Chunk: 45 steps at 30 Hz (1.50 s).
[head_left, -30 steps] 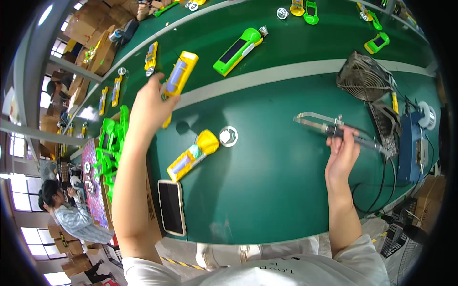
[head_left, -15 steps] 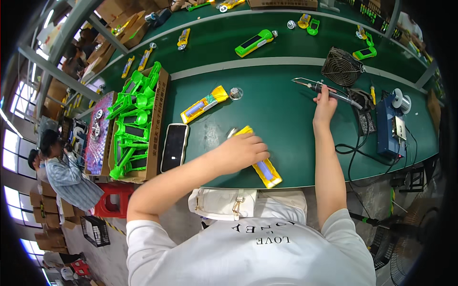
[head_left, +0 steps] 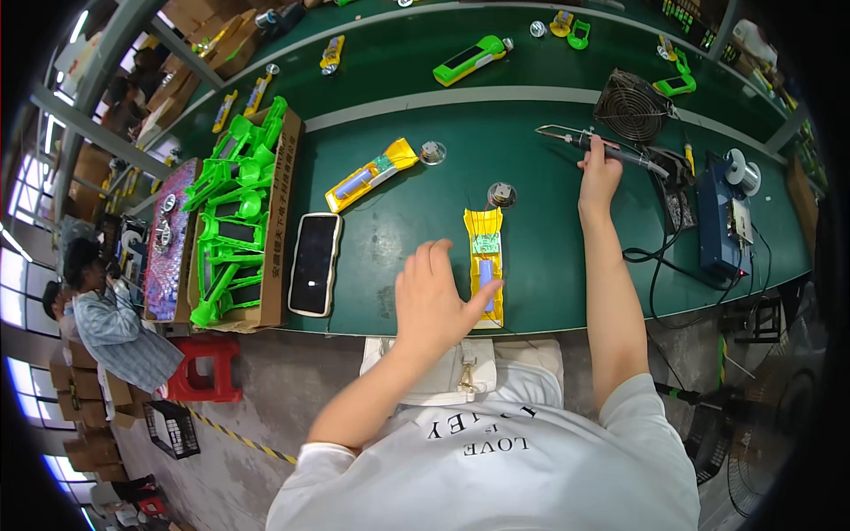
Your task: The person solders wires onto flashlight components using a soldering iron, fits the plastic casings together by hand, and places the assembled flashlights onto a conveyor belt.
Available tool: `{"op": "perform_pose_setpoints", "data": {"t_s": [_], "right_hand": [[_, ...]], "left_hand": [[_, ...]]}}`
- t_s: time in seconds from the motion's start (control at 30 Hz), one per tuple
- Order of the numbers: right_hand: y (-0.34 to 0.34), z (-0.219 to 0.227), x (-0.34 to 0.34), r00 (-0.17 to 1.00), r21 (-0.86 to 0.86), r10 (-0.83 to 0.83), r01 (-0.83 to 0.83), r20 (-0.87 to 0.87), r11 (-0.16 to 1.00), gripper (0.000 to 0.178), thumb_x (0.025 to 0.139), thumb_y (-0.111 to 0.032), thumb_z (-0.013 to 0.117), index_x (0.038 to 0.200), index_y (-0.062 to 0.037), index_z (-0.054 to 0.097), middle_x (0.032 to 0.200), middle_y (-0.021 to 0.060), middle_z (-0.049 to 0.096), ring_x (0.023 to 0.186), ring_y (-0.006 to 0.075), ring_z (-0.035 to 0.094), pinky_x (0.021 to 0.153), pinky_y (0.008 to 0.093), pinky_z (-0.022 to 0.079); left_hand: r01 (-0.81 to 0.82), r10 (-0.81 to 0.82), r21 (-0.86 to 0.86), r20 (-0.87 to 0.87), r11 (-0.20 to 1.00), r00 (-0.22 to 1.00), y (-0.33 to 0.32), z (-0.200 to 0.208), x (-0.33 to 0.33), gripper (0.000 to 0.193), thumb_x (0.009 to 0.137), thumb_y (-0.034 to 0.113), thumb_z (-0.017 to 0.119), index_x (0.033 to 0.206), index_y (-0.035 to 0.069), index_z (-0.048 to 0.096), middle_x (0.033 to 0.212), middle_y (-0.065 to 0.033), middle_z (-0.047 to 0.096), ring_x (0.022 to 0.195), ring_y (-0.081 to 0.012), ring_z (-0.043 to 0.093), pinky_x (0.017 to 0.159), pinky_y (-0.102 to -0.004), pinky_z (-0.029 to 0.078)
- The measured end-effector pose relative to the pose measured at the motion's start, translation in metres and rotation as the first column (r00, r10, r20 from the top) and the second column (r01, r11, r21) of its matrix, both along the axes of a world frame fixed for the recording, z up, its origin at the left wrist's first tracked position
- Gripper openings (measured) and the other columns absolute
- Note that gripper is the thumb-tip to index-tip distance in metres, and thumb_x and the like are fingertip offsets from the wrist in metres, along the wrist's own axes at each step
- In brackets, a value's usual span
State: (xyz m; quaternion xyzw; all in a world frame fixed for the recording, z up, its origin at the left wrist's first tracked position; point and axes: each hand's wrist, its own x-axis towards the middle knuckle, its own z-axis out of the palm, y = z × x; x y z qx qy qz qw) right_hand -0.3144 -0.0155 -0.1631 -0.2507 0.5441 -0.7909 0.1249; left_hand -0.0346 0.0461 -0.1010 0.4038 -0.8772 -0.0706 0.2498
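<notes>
Left hand (head_left: 436, 296) sits at the near edge of the green desk (head_left: 567, 239), fingers spread and loose, thumb tip touching the side of the yellow case (head_left: 485, 265); it grips nothing. The case lies flat and open, long axis running away from the person, a blue cell in its tray, and a small round metal part (head_left: 502, 194) just past its far end. Half a second ago this hand was laid over the same case, which then lay slanted; now the case is squared up and the hand has slid off to its left. A second ago the hand was far out on the desk, up at a yellow case near the white stripe. Right hand (head_left: 598, 174) is closed around the soldering iron (head_left: 602, 146), tip pointing left and held just above the desk, same grip and much the same spot as in both earlier frames. Second yellow case (head_left: 372, 173) lies slanted farther out, with a round clear lens (head_left: 432, 152) just beside its end, unchanged. Black phone (head_left: 316, 263) lies face up left of the hand, next to a cardboard box (head_left: 282, 221) full of green plastic parts (head_left: 232, 212). Small fan (head_left: 630, 106) and blue soldering station (head_left: 722, 217) stand at the right, cables trailing off the desk edge. Another person (head_left: 102, 310) sits far left beside a red stool (head_left: 199, 367).
</notes>
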Motion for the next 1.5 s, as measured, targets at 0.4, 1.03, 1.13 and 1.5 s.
{"op": "perform_pose_setpoints", "data": {"t_s": [0.4, 1.03, 1.13, 1.5], "right_hand": [[-0.003, 0.003, 0.019, 0.996, 0.049, 0.062, -0.065, 0.065, 0.997, 0.015, 0.084, -0.018, 0.051, 0.077, -0.0041, 0.05, 0.059, -0.002, 0.042, 0.052, 0.0049, 0.039, 0.049, 0.0198, 0.037], [-0.003, 0.005, 0.017, 0.985, 0.092, 0.075, -0.09, 0.155, 0.992, 0.017, 0.086, -0.02, 0.051, 0.077, -0.0056, 0.051, 0.055, -0.0043, 0.039, 0.05, 0.0038, 0.037, 0.052, 0.0193, 0.039], [-0.003, 0.01, 0.02, 0.987, 0.077, 0.041, -0.054, 0.156, 0.996, 0.017, 0.085, -0.018, 0.051, 0.075, -0.0043, 0.051, 0.055, -0.0042, 0.039, 0.048, 0.0034, 0.035, 0.051, 0.0187, 0.037], [-0.004, 0.008, 0.018, 0.985, 0.082, 0.031, -0.046, 0.171, 0.996, 0.017, 0.084, -0.018, 0.052, 0.076, -0.0044, 0.052, 0.055, -0.0039, 0.04, 0.048, 0.0037, 0.037, 0.051, 0.0189, 0.038]], "left_hand": [[0.18, -0.184, 0.491, -0.04, 0.852, 0.982, -0.009, -0.014, 0.009, 0.061, 0.064, 0.016, 0.07, 0.115, 0.001, 0.04, 0.101, -0.0158, 0.049, 0.093, -0.0325, 0.049, 0.078, -0.0386, 0.041], [-0.664, 0.666, 0.083, 0.007, 0.743, 0.746, -0.08, -0.046, 0.129, 0.052, 0.061, 0.015, 0.063, 0.104, -0.003, 0.04, 0.103, -0.0198, 0.049, 0.1, -0.0356, 0.045, 0.084, -0.0414, 0.037], [-0.673, 0.674, 0.036, 0.0, 0.738, 0.739, -0.081, -0.047, 0.128, 0.053, 0.061, 0.016, 0.064, 0.104, -0.003, 0.04, 0.098, -0.0181, 0.049, 0.096, -0.0346, 0.045, 0.083, -0.0417, 0.036], [-0.663, 0.663, 0.093, 0.032, 0.743, 0.748, -0.077, -0.044, 0.134, 0.055, 0.064, 0.019, 0.066, 0.107, -0.002, 0.039, 0.104, -0.0196, 0.049, 0.099, -0.0342, 0.046, 0.085, -0.0396, 0.037]]}}
